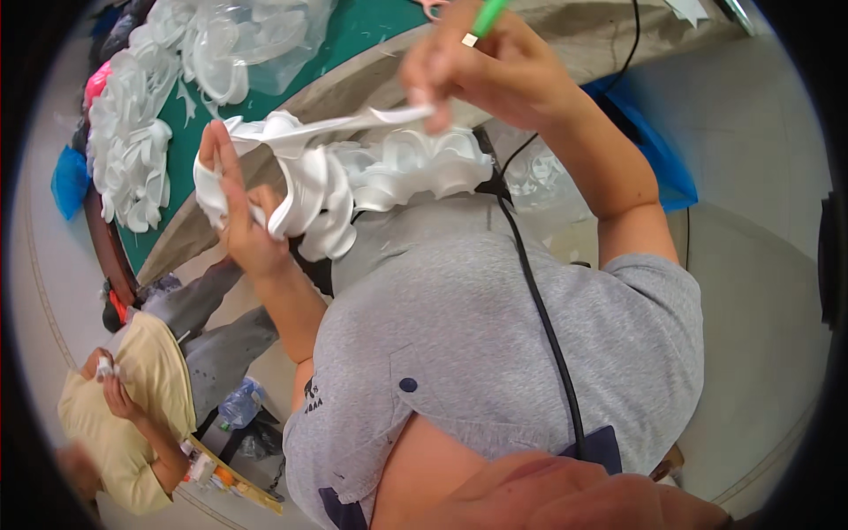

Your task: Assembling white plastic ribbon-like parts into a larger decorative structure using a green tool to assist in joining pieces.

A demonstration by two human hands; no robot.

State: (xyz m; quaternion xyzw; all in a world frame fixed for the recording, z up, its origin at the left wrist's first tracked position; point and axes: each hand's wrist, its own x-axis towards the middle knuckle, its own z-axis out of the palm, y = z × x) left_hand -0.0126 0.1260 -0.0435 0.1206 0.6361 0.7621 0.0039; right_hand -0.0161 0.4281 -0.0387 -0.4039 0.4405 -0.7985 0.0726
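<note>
My left hand (250, 231) grips a curved, glossy white moulded piece (210, 190), with its index and middle fingers raised along it. A thin white strip (331, 128) stretches from that piece across to my right hand (495, 75). The fingertips of my right hand, slightly blurred, pinch the strip's far end. A slim green tool (488, 16) with a pale squared end also rests in my right hand; its kind is unclear. More white curved pieces (415, 168) lie clustered at my lap, just beyond my shirt, beside my left hand.
A green-topped table (181, 124) carries a heap of white pieces (132, 132) and a clear plastic bag (283, 53). A black cable (534, 287) runs down my chest. At lower left, a person in a yellow shirt (146, 389) holds something small and white. A blue bag (649, 146) stands at right.
</note>
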